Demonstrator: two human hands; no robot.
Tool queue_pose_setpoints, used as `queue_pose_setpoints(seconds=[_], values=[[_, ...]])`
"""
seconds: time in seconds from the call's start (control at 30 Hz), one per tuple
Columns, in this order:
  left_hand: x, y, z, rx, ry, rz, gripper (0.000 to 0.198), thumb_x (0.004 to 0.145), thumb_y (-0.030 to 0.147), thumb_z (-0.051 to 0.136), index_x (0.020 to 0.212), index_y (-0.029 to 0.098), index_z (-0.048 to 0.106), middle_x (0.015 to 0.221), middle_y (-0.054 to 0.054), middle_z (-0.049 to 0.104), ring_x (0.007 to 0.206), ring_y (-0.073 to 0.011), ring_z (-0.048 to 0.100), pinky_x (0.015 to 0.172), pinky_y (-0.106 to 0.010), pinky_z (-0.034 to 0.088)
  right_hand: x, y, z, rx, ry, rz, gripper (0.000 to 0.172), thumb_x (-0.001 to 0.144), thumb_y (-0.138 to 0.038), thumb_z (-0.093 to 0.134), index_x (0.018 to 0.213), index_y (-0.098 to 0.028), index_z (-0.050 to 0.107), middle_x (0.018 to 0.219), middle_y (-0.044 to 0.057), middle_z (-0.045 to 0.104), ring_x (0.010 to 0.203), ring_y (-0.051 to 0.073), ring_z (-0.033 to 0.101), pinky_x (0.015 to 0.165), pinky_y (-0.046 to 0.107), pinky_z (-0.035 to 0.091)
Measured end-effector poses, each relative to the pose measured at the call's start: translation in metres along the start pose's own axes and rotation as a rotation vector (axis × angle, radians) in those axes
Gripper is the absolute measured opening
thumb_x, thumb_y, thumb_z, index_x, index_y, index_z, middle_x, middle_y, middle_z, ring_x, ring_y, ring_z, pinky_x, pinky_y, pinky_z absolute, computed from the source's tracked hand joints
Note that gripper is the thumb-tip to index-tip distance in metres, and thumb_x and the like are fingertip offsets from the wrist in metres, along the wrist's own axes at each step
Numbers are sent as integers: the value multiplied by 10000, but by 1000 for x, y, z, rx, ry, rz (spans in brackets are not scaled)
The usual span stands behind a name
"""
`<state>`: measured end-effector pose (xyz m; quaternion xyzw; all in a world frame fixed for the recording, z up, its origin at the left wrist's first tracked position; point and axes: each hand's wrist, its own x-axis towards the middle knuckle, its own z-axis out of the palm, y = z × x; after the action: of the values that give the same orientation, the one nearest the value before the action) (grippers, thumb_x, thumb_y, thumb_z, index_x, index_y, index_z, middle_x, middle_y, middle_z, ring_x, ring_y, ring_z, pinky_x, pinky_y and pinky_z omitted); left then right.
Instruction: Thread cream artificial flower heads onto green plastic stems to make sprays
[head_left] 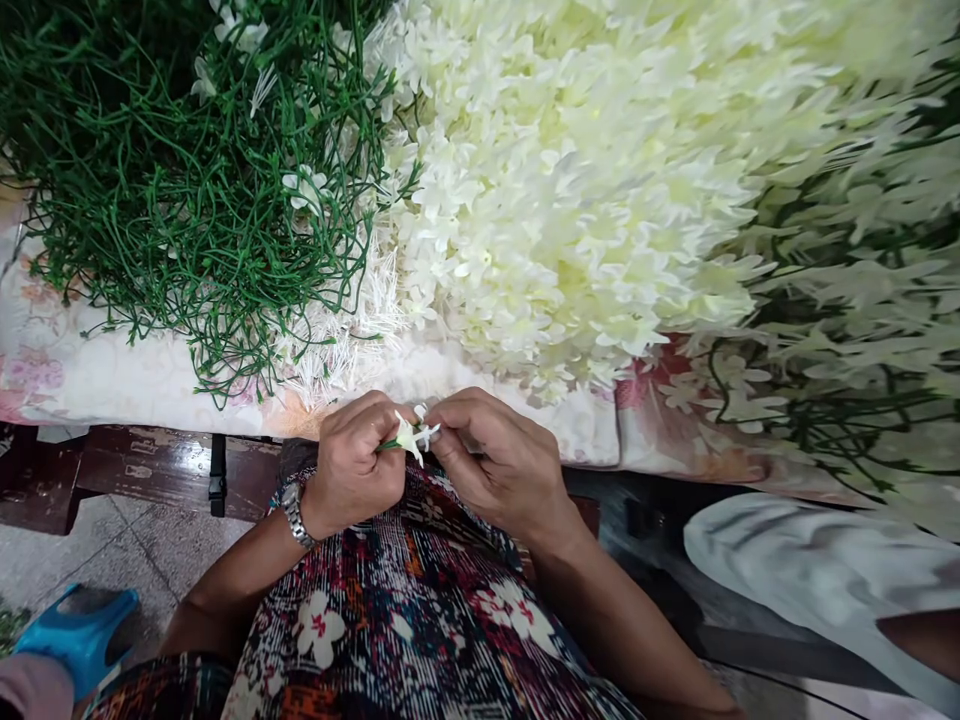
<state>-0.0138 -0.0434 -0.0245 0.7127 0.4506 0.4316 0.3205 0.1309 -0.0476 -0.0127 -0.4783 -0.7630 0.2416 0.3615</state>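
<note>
My left hand (361,458), with a metal watch on its wrist, is closed round the green stem of a small white artificial flower (409,437). Its petals stick out between my two hands. My right hand (504,462) is closed too, thumb and forefinger pinched at the flower's right side. Exactly what those fingertips grip is partly hidden. Just beyond my hands on the table lie a heap of green plastic stems (202,200), a pile of thin white strands (360,320) and a large heap of loose pale yellow-white flowers (570,200).
A floral tablecloth (135,365) covers the table. Flowers with green stems (847,330) are piled at the right. Another person's leg in light trousers (810,575) is close on the right. A blue plastic stool (82,635) stands on the tiled floor, lower left.
</note>
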Motion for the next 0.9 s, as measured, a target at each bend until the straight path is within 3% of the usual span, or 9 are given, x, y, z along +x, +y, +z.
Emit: queue_pose_setpoints(seconds=[0.37,0.63,0.77,0.9], values=[[4,1,2,3,31,-7,177,618,-15,416,642,133,512,583,1,493,538,-89,454,511,-223,372,2,0,2,-67,19,-66,99,747,-74,474,788,-164,483,685,19,526,652,96,508,565,226,442],[4,4,-7,-228,27,-136,176,671,-6,464,703,143,552,629,15,512,569,-71,479,536,-188,390,0,-5,-14,-101,46,-141,214,707,-83,543,911,-139,510,790,50,560,760,116,525,659,249,464],[6,8,-8,-183,-22,-124,149,685,17,480,702,142,558,626,15,508,567,-72,476,537,-190,384,0,-5,-17,-209,40,-241,199,702,-79,542,889,-146,521,778,49,559,740,127,513,658,267,461],[7,11,-9,-102,-74,-132,151,689,25,463,703,145,553,616,17,504,567,-77,473,549,-194,385,-1,-2,-15,-279,31,-251,142,724,-77,509,849,-144,518,722,35,543,703,123,486,639,260,438]])
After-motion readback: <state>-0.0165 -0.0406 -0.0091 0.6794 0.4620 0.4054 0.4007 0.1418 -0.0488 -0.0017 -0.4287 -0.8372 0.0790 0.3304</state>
